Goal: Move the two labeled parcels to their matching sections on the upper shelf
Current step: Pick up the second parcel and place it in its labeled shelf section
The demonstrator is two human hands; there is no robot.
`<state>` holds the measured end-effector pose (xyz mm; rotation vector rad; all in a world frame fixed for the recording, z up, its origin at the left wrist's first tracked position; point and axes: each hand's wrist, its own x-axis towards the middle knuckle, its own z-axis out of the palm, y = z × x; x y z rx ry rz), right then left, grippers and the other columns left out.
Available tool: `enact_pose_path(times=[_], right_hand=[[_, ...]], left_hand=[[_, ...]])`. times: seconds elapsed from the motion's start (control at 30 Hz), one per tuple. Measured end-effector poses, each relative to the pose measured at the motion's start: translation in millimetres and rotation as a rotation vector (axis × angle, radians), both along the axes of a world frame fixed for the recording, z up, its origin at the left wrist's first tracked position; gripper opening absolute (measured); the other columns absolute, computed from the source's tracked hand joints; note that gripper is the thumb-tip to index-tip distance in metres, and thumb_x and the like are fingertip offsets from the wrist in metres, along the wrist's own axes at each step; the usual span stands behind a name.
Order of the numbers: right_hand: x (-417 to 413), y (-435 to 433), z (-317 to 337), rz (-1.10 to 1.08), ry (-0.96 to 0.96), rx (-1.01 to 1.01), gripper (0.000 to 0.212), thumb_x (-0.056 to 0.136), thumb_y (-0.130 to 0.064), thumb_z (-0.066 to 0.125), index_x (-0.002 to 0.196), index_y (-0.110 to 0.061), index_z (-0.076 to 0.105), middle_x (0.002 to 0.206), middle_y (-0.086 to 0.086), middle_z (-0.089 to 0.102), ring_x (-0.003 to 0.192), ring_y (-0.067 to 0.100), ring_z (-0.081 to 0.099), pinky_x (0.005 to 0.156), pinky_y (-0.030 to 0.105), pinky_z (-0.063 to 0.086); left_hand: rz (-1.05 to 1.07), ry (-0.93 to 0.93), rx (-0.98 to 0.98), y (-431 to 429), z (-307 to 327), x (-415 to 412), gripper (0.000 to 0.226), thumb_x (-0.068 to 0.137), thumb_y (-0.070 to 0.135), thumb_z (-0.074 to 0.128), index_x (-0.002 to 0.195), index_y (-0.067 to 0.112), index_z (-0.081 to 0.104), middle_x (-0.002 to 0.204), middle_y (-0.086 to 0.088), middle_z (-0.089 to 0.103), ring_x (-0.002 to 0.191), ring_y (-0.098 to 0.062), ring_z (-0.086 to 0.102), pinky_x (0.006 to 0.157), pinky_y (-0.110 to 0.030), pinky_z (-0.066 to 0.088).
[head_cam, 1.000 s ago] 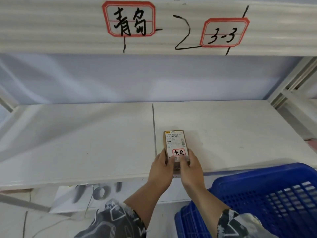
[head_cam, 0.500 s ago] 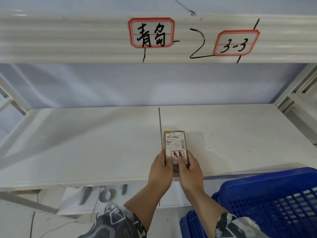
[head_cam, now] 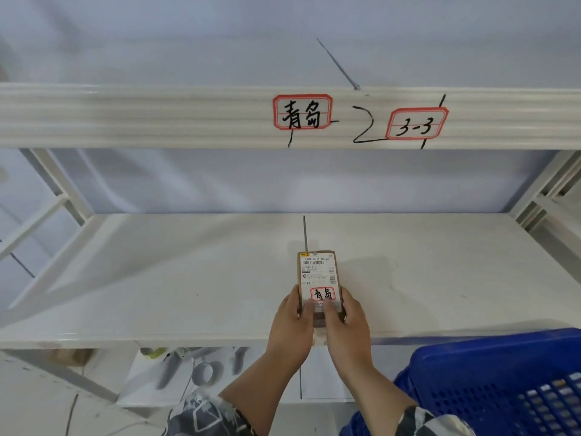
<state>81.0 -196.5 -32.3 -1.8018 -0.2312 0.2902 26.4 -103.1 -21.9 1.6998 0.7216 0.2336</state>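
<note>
gripping one parcel (head_cam: 319, 278), left hand (head_cam: 290, 325), right hand (head_cam: 347, 325)

Two bare forearms in view, the left hand (head_cam: 290, 325) and the right hand (head_cam: 347, 328) both uncovered, no rings or watch showing. Short sleeves (head_cam: 204, 416) at the elbows: dark fabric, black and grey, printed with white angular line patterns on both arms.
</note>
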Motion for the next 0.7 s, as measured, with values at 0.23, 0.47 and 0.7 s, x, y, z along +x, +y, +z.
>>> enact_pose_path(times=[0.23,0.47,0.7], right_hand=[[-20.9,8.2,4.7,0.024,-0.027,0.039,0.035,0.104,-0.037,0.054,0.14,-0.039,0.058,0.13,-0.013,0.065,0.119,0.008,0.061,0.089,0.017,0.051],[-43.8,11.5,19.4,0.042,-0.064,0.056,0.037,0.102,-0.038,0.057,0.138,-0.043,0.059,0.129,-0.017,0.066,0.118,0.004,0.063,0.098,0.031,0.056],[-77.9,19.9,54.1,0.005,-0.137,0.073,0.037,0.101,-0.028,0.064,0.136,-0.041,0.061,0.126,-0.018,0.064,0.11,-0.012,0.06,0.079,0.01,0.05]], left_hand=[[0.063,-0.03,0.037,4.1,13.3,-23.1,0.035,0.105,0.029,0.044,0.131,0.045,0.061,0.126,0.016,0.07,0.113,-0.007,0.07,0.095,-0.028,0.057],[0.085,-0.077,0.066,8.9,31.4,-50.6,0.034,0.108,0.024,0.044,0.132,0.043,0.059,0.125,0.016,0.071,0.097,0.008,0.074,0.075,-0.005,0.05],[0.079,-0.13,0.179,21.4,59.0,-83.4,0.036,0.107,0.029,0.047,0.124,0.06,0.053,0.126,0.023,0.067,0.106,0.012,0.066,0.078,-0.002,0.046]])
